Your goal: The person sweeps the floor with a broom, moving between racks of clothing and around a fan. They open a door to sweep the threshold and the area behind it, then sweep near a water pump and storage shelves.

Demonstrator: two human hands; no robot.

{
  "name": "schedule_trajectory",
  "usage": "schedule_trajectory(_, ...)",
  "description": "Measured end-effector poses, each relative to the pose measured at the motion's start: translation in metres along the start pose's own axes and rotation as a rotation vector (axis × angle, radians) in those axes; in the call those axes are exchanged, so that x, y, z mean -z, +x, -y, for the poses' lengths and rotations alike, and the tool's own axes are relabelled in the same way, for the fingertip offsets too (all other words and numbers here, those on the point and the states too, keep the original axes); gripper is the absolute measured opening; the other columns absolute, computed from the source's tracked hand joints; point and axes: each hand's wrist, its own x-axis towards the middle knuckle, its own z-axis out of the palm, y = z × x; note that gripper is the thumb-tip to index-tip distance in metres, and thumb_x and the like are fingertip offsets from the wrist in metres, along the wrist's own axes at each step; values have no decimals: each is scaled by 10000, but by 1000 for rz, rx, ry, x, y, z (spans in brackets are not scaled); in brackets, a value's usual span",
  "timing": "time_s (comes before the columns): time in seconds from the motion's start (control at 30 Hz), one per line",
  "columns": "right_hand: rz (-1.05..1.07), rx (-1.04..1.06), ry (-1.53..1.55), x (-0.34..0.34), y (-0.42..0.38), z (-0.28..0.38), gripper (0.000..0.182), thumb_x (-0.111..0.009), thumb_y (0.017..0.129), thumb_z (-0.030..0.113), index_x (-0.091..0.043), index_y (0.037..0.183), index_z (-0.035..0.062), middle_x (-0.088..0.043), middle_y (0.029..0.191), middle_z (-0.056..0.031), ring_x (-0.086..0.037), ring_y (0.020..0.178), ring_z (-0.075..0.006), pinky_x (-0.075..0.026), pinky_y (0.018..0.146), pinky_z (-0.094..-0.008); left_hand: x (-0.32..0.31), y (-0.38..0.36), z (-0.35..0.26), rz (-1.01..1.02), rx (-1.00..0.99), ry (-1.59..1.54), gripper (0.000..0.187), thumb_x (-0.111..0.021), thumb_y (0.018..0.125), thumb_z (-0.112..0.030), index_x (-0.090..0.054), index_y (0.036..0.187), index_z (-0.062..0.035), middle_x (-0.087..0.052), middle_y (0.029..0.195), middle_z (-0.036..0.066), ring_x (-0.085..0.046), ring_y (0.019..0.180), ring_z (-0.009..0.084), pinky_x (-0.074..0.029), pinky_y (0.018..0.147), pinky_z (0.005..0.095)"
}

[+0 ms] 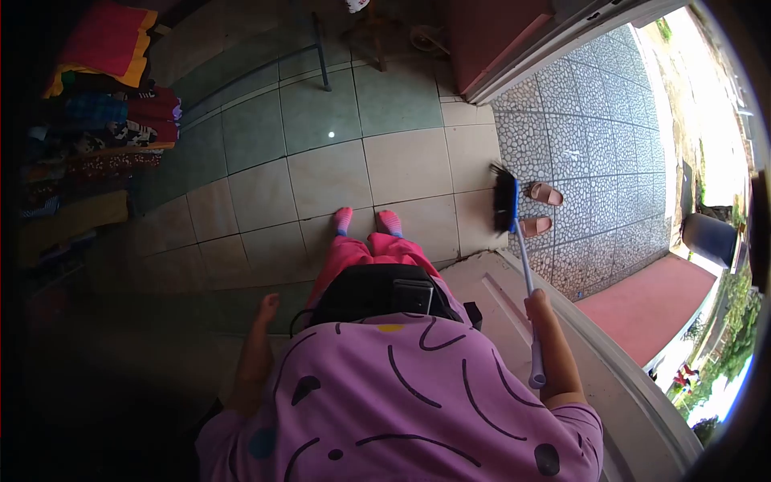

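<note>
My right hand (538,305) is closed around the pale handle of a broom (524,257). The broom has a blue head with black bristles, which lies over the doorway threshold beside a pair of sandals (547,194). The grip end of the handle reaches back along my right forearm. My left hand (269,306) hangs at my left side, away from any object. Its fingers show only in part and look loosely extended, with nothing in them.
A stack of folded clothes (120,120) fills the left side. Metal legs (321,60) stand on the tiled floor (329,177) ahead. To the right, the open doorway leads onto a pebble-patterned porch (594,153). A white door panel (498,281) is close on my right.
</note>
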Motion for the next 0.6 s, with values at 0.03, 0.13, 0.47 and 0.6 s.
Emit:
schedule_trajectory(0.03,-160,84,-29,-4,19,-22,100,-423,661,9,-467,726,-53,-482,518,-126,-498,420,-186,-417,350,-296,-4,-3,-1,-5,-5,-10,257,-438,770,-192,-436,996,-69,-497,914,49,-466,809,129,-377,703,252)
schedule_trajectory(0.13,-202,-33,701,15,9,3,51,-432,657,10,-436,685,-32,-462,513,-113,-482,406,-180,-403,334,-288,-27,-30,-10,90,50,47,274,-454,765,-216,-444,983,-50,-498,909,65,-464,845,149,-375,727,270)
schedule_trajectory(0.47,677,494,775,-18,-66,185,121,-467,698,66,-477,801,5,-424,551,-15,-410,437,-81,-327,379,-194,-30,-41,-29,-27,-61,-51,264,-435,774,-216,-471,963,-35,-519,898,86,-477,818,144,-378,705,266)
schedule_trajectory(0.6,790,1047,508,-81,-16,322,127,-489,706,101,-503,676,-21,-505,554,-59,-455,424,-115,-358,383,-238,-10,-60,-49,-88,-64,-99,270,-424,780,-223,-466,968,-35,-526,872,83,-480,794,134,-380,694,265)
